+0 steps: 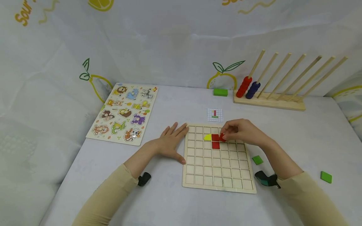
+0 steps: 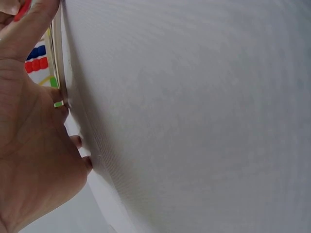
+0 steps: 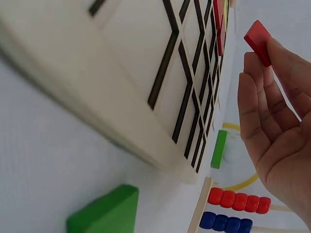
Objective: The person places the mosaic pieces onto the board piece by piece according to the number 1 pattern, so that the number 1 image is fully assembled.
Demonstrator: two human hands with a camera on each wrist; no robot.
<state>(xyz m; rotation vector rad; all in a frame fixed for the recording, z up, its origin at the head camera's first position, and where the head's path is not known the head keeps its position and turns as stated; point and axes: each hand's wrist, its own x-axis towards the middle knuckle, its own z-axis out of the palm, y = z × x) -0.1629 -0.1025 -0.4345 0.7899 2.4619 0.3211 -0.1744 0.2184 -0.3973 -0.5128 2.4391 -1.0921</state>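
Right grip (image 1: 240,131) was nearer, pinching red tile (image 3: 258,41), held tilted above board (image 1: 219,188), just right of laid red pair (image 1: 215,137); left hand (image 1: 171,142), fingers spread, touched board's left edge

White creased sheet backdrop (image 1: 175,56) behind and on both sides of the white tabletop (image 1: 158,204). Lemon prints (image 1: 101,3), green leaf outlines (image 1: 233,65), orange "Sour" lettering (image 1: 24,15) upper left. Light's soft, diffuse.

Shows left hand (image 2: 39,133) at nine o'clock, against board (image 2: 59,48) at ten, red beads (image 2: 37,65) and blue beads (image 2: 37,52) beyond, and white surface (image 2: 194,116) toward three o'clock.
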